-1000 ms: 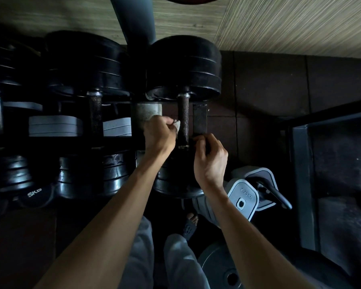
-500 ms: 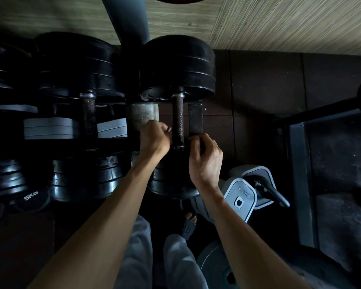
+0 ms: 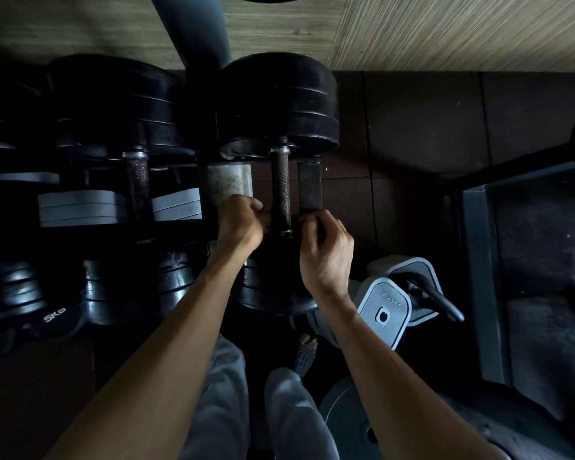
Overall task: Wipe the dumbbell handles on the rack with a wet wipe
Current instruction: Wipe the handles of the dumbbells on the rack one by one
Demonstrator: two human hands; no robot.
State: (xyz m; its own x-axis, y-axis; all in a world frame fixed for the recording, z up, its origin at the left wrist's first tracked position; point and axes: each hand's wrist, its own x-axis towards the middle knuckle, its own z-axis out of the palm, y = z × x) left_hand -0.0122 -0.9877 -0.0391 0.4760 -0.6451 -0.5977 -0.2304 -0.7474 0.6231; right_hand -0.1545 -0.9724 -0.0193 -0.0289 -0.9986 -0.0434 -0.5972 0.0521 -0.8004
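Note:
The right-hand dumbbell lies on the rack with its knurled handle (image 3: pixel 281 190) running away from me, between a big black far head (image 3: pixel 278 104) and a near head (image 3: pixel 273 293) in shadow. My left hand (image 3: pixel 243 224) is a fist pressed against the left side of the handle's near end. The wet wipe is hidden inside that fist. My right hand (image 3: pixel 326 254) is on the other side, its fingers curled round the near end of the rack's flat bar (image 3: pixel 309 185).
A second dumbbell with a rusty handle (image 3: pixel 136 190) lies to the left, above grey plates (image 3: pixel 80 207) and a 5 kg plate (image 3: pixel 55 315). A grey 2.25 kg weight (image 3: pixel 384 313) stands by my right forearm. A dark post (image 3: pixel 193 28) rises behind, and a metal frame (image 3: pixel 478 260) stands at right.
My left hand has slid down the handle toward its near end, and the white corner of the wipe no longer shows. My right hand has stayed at the bar's end.

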